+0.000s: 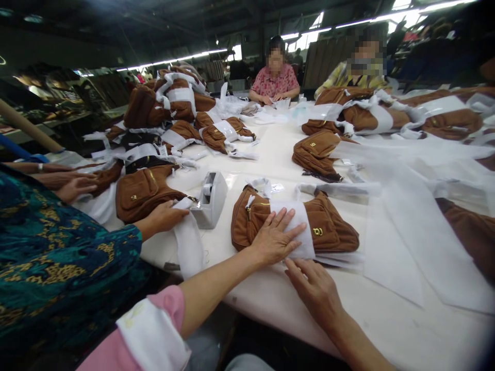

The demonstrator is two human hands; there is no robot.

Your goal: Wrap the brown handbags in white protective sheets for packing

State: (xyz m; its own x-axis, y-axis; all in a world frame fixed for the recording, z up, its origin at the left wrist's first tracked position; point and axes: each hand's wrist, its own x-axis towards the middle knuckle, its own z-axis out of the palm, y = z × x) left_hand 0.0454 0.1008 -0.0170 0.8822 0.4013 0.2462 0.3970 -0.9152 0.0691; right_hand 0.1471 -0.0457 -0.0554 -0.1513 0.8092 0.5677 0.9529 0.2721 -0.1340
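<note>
A brown handbag (336, 221) with a gold emblem and zips lies on the table in front of me. A white wrapping strip (301, 234) goes across its middle. My left hand (276, 237) lies spread and flat on this strip, pressing on the bag. My right hand (315, 286) is at the bag's near edge, by the lower end of the strip. Its fingers are loosely bent and slightly apart, with nothing visible held in them. White padding covers parts of the bag's strap (259, 184).
A grey tape dispenser (212, 201) stands left of the bag. Beside me, a co-worker's hand (164, 216) is near another brown bag (141, 193). White sheets (402, 247) lie to the right. More wrapped bags (174, 100) are piled behind. Two people sit across the table.
</note>
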